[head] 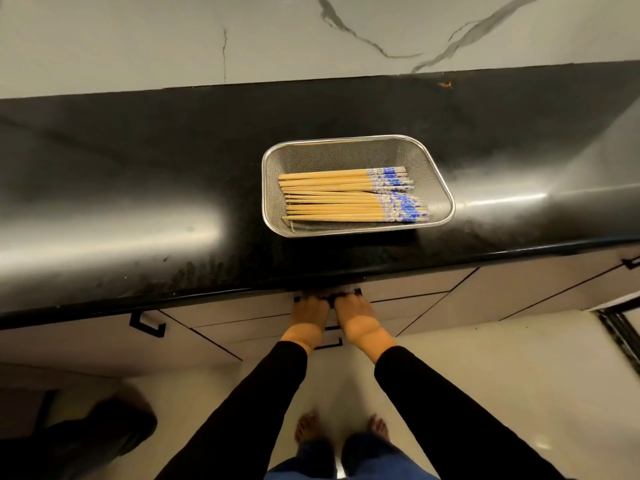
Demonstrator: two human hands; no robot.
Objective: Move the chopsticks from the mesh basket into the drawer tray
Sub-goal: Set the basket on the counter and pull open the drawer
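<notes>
A rectangular metal mesh basket [440,188] stands on the black countertop, right of centre. Inside it lie several wooden chopsticks [332,199] side by side, their blue-and-white patterned ends pointing right. Below the counter's front edge, my left hand [308,315] and my right hand [356,317] sit close together, fingers curled over the black handle [358,292] of the top drawer. The drawer front looks closed, and its inside and any tray are hidden.
The glossy black countertop [138,202] runs across the view in front of a white marbled wall [242,36]. Pale cabinet fronts with black handles [147,323] lie under it. My bare feet stand on a light floor [485,393]. A dark blurred object [104,431] sits at lower left.
</notes>
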